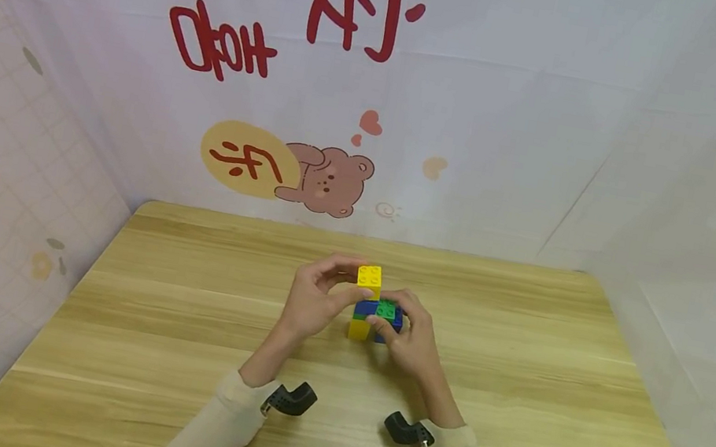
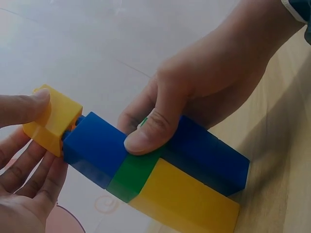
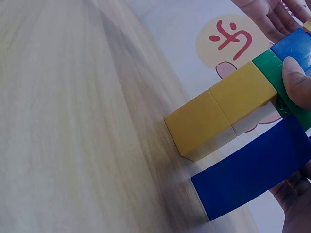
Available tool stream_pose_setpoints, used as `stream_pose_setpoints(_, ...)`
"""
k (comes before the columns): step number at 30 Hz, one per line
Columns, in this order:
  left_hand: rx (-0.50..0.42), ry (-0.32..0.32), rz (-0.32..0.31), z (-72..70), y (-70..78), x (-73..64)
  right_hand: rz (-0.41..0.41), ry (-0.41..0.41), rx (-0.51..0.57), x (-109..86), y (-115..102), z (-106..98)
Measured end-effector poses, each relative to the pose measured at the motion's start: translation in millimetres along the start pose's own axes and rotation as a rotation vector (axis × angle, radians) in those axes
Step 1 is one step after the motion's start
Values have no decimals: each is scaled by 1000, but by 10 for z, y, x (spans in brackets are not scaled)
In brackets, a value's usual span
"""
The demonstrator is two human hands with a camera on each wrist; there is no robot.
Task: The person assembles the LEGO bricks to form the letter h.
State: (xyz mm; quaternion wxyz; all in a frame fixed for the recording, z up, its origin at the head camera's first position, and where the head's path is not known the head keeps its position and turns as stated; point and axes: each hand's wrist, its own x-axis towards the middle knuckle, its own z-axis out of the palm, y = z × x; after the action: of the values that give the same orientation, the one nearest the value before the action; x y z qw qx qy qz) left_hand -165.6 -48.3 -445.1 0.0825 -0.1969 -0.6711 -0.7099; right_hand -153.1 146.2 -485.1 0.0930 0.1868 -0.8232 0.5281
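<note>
A small stack of toy building bricks stands upright on the table in the head view. Its lower part is two yellow bricks [image 3: 221, 121], with a green brick [image 2: 133, 177] over them and a blue brick [image 2: 95, 148] higher up. Beside the yellow part is a blue column [image 3: 252, 170]. My left hand [image 1: 308, 301] pinches a yellow brick [image 1: 369, 280] at the top; it sits slightly askew, with blue studs showing beneath it. My right hand [image 1: 415, 339] grips the stack around the green brick, thumb on the near side, its other fingers partly hidden behind.
The wooden table [image 1: 163, 349] stretches out on all sides of the stack. Behind it rises a white wall sheet [image 1: 502, 137] printed with red characters and a bear. Dark curved camera mounts [image 1: 291, 399] sit at both wrists.
</note>
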Motion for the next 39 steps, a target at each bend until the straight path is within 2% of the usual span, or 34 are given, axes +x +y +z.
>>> stream_pose_setpoints(3,12,-8,3,5,-11,-11,2,-4,9,-8,-79,-16)
stream_pose_setpoints(16,6,-16,71,41,-115,-38,-11,-9,6,11,-76,-57)
stream_pose_setpoints(22,18,-19,91,37,-101,-40,5,-19,18,13,-88,-62)
stream_pose_setpoints(35,52,-21,120,17,-97,-31,-15,-20,4,19,-90,-63)
stream_pose_setpoints(39,49,-26,125,8,-89,-38,-27,-6,-2,18,125,-2)
